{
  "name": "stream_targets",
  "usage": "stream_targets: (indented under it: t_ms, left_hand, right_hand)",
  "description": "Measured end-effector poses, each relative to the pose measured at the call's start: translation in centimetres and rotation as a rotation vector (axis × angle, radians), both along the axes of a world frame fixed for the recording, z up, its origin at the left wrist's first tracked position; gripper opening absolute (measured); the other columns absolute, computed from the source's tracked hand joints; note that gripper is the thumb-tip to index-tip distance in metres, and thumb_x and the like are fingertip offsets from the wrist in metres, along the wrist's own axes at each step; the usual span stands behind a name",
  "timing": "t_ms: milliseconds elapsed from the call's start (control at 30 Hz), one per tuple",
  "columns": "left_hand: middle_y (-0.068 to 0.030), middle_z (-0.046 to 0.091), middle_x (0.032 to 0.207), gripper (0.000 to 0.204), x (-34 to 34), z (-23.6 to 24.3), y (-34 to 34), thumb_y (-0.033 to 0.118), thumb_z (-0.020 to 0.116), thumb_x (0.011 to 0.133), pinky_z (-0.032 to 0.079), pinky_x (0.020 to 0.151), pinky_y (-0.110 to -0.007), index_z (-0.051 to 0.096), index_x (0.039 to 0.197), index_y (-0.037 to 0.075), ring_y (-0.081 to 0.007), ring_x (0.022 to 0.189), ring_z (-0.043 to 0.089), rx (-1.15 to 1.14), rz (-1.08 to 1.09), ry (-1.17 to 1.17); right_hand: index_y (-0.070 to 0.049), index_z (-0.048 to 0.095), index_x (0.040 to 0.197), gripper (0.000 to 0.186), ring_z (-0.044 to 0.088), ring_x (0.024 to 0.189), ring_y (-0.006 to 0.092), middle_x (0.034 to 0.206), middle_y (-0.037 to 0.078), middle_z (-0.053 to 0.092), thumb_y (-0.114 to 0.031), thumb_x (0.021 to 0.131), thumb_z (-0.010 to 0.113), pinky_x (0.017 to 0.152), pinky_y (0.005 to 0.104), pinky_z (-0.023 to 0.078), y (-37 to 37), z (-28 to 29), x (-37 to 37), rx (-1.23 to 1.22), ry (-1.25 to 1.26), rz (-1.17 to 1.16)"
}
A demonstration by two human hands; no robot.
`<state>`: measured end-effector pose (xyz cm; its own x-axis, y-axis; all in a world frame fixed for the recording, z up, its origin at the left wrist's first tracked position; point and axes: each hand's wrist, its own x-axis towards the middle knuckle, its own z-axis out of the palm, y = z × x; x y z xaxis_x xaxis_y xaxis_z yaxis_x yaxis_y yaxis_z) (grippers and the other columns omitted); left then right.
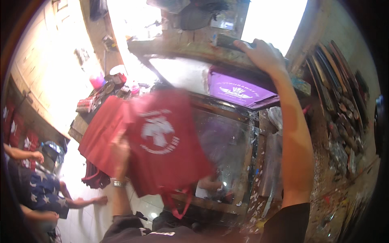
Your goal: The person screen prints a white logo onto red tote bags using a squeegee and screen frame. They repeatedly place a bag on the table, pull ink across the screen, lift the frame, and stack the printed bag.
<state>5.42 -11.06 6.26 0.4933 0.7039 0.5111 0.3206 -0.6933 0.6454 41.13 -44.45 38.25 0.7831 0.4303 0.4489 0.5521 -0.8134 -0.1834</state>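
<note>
My left hand [120,152], blurred by motion and with a metal-banded watch on its wrist, is closed on the edge of a dark red fabric bag [182,137]. The bag bears a white printed emblem, and its strap handle hangs at the bottom. Farther off, my right hand [265,56] is closed over the raised edge of a screen-printing frame [182,50]. The frame tilts up over a glass-topped table [227,137], its mesh showing a purple area [243,89] with a light emblem. Behind my left hand lie more plain red bags [103,137].
Containers and tools [107,85] crowd a surface at the back left. Squeegee-like wooden tools [336,81] lean against the right wall above a paint-spattered surface [267,190]. At the far left, another person's arms [87,201] reach out near printed red bags [30,141].
</note>
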Motion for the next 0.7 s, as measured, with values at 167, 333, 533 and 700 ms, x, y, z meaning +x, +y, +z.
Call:
stream_targets:
  t_ms: [167,333,533,700]
  left_hand:
    - [-0.0249,0.072,0.128,0.046,-10.3,5.6,15.1,0.019,0.067,0.101,0.054,0.104,-0.046,0.062,0.143,0.001,-0.0384,0.12,0.07,-0.05,0.337,0.311]
    - [-0.025,0.045,0.158,0.087,0.5,7.7,10.3,0.029,0.081,0.093,0.039,0.121,-0.049,0.036,0.161,-0.002,-0.0411,0.147,0.045,0.574,0.284,0.195]
    - [-0.0345,0.0,0.173,0.134,26.9,5.6,-8.8,0.069,0.08,0.08,0.007,0.13,-0.062,0.009,0.169,-0.001,-0.0508,0.161,0.0,0.423,-0.361,-0.196]
    - [-0.0357,-0.009,0.172,0.142,40.4,5.9,-12.8,0.082,0.071,0.079,0.0,0.124,-0.073,-0.004,0.17,0.005,-0.0551,0.16,-0.007,0.65,-0.208,-0.423]
  right_hand:
    - [0.006,0.077,0.104,0.098,0.074,0.098,0.0353,0.096,0.029,0.075,-0.088,0.087,0.053,0.095,0.0485,0.054,0.8,2.1,5.7,-0.038,0.013,0.035]
    - [0.012,0.074,0.113,0.106,0.072,0.107,0.0401,0.107,0.032,0.074,-0.088,0.083,0.056,0.102,0.0496,0.051,1.4,3.0,9.2,-0.044,0.088,0.058]
    - [0.013,0.07,0.124,0.112,0.065,0.124,0.0453,0.126,0.038,0.067,-0.089,0.081,0.056,0.111,0.0519,0.046,1.4,3.5,10.9,-0.024,0.102,0.084]
    - [0.015,0.065,0.133,0.115,0.058,0.135,0.0475,0.137,0.04,0.061,-0.088,0.081,0.056,0.114,0.0536,0.042,2.2,2.5,8.9,0.105,0.059,0.121]
